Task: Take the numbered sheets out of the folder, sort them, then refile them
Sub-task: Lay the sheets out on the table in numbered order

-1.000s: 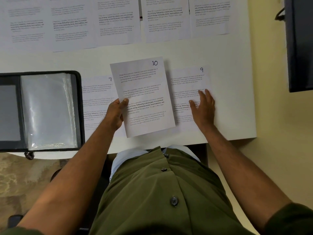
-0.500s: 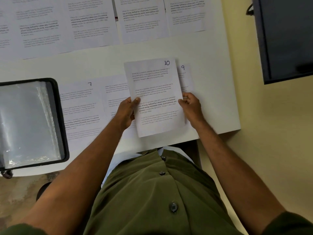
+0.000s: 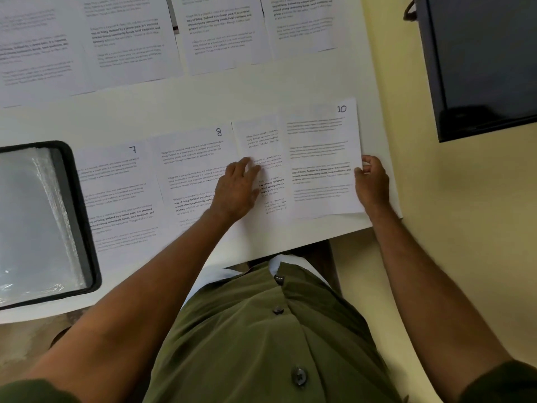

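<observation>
A near row of numbered sheets lies on the white table: sheet 7, sheet 8, a sheet whose number is covered, and sheet 10 at the right end, overlapping it. My right hand pinches the right edge of sheet 10 near the table's right edge. My left hand rests flat, fingers spread, across sheet 8 and the covered sheet. The open black folder with clear sleeves lies at the left. Several more sheets form a far row.
The table's right edge runs just beside sheet 10, and its front edge is near my body. A dark cabinet or screen hangs beyond the table at the upper right, above a pale yellow floor.
Sheet 10 moved from mid-row, held in both hands, to lie at the right end over sheet 9. My left hand let go and now presses on the row.
</observation>
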Demonstrator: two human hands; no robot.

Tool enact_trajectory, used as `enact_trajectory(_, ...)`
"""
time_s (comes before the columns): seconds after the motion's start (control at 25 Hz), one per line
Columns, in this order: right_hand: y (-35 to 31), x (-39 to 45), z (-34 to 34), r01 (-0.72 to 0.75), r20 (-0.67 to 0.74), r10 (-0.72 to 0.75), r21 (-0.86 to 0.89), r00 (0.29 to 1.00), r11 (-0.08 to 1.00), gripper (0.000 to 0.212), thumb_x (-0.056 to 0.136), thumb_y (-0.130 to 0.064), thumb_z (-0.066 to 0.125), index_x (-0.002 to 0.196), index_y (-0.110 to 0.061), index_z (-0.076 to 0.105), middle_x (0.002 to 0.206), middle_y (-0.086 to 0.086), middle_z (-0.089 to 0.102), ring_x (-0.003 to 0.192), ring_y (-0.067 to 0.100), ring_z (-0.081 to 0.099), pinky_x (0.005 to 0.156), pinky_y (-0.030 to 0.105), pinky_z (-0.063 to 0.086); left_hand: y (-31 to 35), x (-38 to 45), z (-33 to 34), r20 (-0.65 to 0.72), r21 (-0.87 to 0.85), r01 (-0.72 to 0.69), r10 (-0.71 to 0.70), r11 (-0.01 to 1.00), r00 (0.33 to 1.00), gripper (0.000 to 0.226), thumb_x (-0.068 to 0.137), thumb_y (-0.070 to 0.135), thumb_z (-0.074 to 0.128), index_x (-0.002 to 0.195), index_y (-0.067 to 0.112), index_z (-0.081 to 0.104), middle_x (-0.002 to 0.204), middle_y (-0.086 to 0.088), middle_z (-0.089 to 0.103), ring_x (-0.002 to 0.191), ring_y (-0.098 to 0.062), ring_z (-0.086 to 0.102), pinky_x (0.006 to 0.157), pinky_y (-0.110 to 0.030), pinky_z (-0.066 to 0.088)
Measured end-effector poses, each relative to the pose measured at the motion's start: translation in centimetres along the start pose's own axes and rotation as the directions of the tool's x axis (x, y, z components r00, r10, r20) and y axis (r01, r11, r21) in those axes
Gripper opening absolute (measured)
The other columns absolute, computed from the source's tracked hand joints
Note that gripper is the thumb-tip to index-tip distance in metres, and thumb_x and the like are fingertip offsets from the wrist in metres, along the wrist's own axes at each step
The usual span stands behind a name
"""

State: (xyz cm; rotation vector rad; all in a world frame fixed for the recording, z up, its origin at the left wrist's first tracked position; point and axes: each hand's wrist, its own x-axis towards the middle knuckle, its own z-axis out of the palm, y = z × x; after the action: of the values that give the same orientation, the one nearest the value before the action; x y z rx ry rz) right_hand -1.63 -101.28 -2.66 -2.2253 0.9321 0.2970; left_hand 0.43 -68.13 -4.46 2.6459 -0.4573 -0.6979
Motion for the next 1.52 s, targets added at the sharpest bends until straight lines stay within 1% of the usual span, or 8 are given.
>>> enact_trajectory(0.12, 0.5, 0.0, 0.4, 0.053, -0.093, -0.076, -0.23, 0.993, 0.972, 0.048, 0.098, -0.019, 0.058, 0.144, -0.017, 0.047, 0.146, 0.01, 0.049, 0.131, 0.031, 0.048, 0.103, 0.044, 0.048, 0.3, 0.3, 0.6, 0.016, 0.108, -0.017, 0.016, 0.994, 1.0, 0.072, 0.088, 0.035, 0.075, 0.149, 0.017, 0.042, 0.162, -0.013, 0.028, 0.141, -0.037, 0.035, 0.101, -0.053, 0.049)
enact_trajectory(0.2, -0.4, -0.8, 1.6, 0.137, -0.077, -0.165, -0.284, 0.983, 0.949, 0.052, 0.097, -0.021, 0.061, 0.146, -0.015, 0.046, 0.151, 0.01, 0.043, 0.134, 0.032, 0.042, 0.105, 0.046, 0.045, 0.3, 0.3, 0.9, 0.016, 0.132, -0.03, 0.028, 0.991, 0.999, 0.073, 0.085, 0.035, 0.078, 0.146, 0.017, 0.044, 0.161, -0.014, 0.028, 0.139, -0.036, 0.036, 0.1, -0.053, 0.048)
enact_trajectory(0.28, -1.5, -1.9, 3.4, 0.272, 0.015, -0.284, -0.333, 0.959, 0.903, 0.056, 0.097, -0.027, 0.063, 0.148, -0.016, 0.045, 0.156, 0.01, 0.039, 0.139, 0.032, 0.038, 0.108, 0.048, 0.044, 0.3, 0.3, 1.1, 0.008, 0.15, -0.043, 0.042, 0.988, 0.999, 0.072, 0.083, 0.035, 0.079, 0.144, 0.017, 0.045, 0.159, -0.013, 0.03, 0.137, -0.035, 0.039, 0.098, -0.052, 0.048)
enact_trajectory(0.36, -2.0, -2.7, 5.4, 0.376, 0.157, -0.342, -0.387, 0.926, 0.842, 0.063, 0.097, -0.037, 0.064, 0.153, -0.019, 0.04, 0.163, 0.01, 0.031, 0.147, 0.034, 0.03, 0.114, 0.052, 0.036, 0.4, 0.3, 1.2, 0.008, 0.158, -0.045, 0.044, 0.986, 0.999, 0.071, 0.083, 0.034, 0.079, 0.143, 0.018, 0.044, 0.158, -0.013, 0.031, 0.136, -0.035, 0.039, 0.098, -0.052, 0.047)
enact_trajectory(0.44, -2.0, -3.0, 6.6, 0.4, 0.256, -0.317, -0.416, 0.913, 0.816, 0.07, 0.098, -0.045, 0.062, 0.158, -0.023, 0.033, 0.168, 0.01, 0.02, 0.154, 0.033, 0.019, 0.119, 0.055, 0.027, 0.3, 0.3, 1.1, 0.011, 0.16, -0.048, 0.047, 0.986, 0.999, 0.07, 0.084, 0.034, 0.078, 0.143, 0.018, 0.045, 0.158, -0.012, 0.031, 0.137, -0.035, 0.039, 0.102, -0.053, 0.045)
enact_trajectory(0.56, -1.2, -2.3, 6.5, 0.41, 0.299, -0.301, -0.432, 0.905, 0.803, 0.075, 0.098, -0.049, 0.059, 0.161, -0.024, 0.026, 0.171, 0.008, 0.011, 0.157, 0.031, 0.008, 0.123, 0.056, 0.019, -0.1, 0.3, 0.8, 0.021, 0.159, -0.053, 0.05, 0.986, 0.999, 0.069, 0.085, 0.034, 0.077, 0.145, 0.019, 0.045, 0.159, -0.012, 0.031, 0.139, -0.036, 0.037, 0.106, -0.055, 0.043)
enact_trajectory(0.92, 2.6, 1.5, 2.0, 0.435, 0.278, -0.344, -0.418, 0.897, 0.797, 0.073, 0.097, -0.043, 0.064, 0.158, -0.024, 0.03, 0.17, 0.008, 0.014, 0.157, 0.03, 0.01, 0.122, 0.06, 0.023, -0.1, 0.1, 0.5, 0.044, 0.154, -0.045, 0.038, 0.987, 0.998, 0.07, 0.087, 0.033, 0.076, 0.147, 0.017, 0.044, 0.161, -0.013, 0.029, 0.142, -0.038, 0.034, 0.107, -0.056, 0.042)
enact_trajectory(1.52, 2.5, 3.3, 0.5, 0.417, 0.288, -0.317, -0.418, 0.904, 0.807, 0.074, 0.097, -0.039, 0.065, 0.159, -0.024, 0.028, 0.171, 0.006, 0.012, 0.158, 0.027, 0.008, 0.122, 0.059, 0.022, -0.9, -0.1, 0.7, 0.065, 0.124, -0.058, 0.05, 0.991, 0.997, 0.073, 0.087, 0.03, 0.076, 0.149, 0.015, 0.041, 0.163, -0.016, 0.027, 0.146, -0.039, 0.032, 0.112, -0.053, 0.039)
